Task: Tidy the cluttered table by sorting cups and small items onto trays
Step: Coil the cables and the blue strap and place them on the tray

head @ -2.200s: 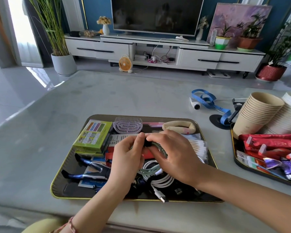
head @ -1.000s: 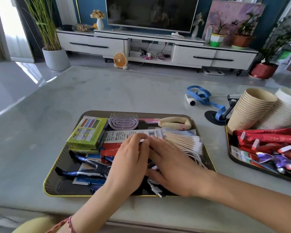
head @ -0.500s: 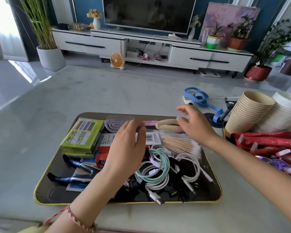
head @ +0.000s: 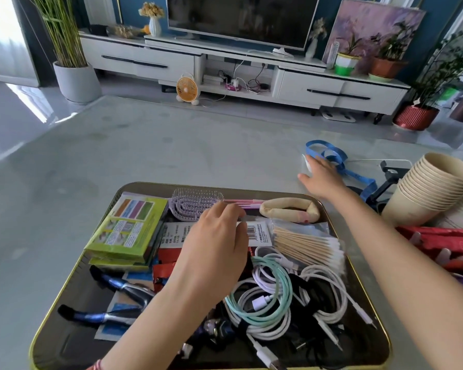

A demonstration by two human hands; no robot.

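A dark tray with a gold rim (head: 72,273) sits in front of me, holding green boxes (head: 126,228), a lilac hairbrush (head: 195,204), cotton swabs (head: 305,244), coiled cables (head: 267,297) and blue-handled pliers (head: 112,297). My left hand (head: 214,249) hovers over the tray's middle with relaxed fingers, holding nothing. My right hand (head: 321,177) reaches past the tray's far right corner, fingers spread over a small white item with a blue strap (head: 329,156) on the table. Stacked beige paper cups (head: 428,188) lie on their side at the right.
A second tray at the right edge holds red packets (head: 444,244). A black stand (head: 385,182) stands between the strap and the cups. The grey tabletop (head: 145,150) stretches behind and to the left of the tray. A TV cabinet and plants lie beyond.
Both hands let go of the cables in the tray. My right hand moved away to the far right, onto the white item with the blue strap. My left hand lifted slightly.
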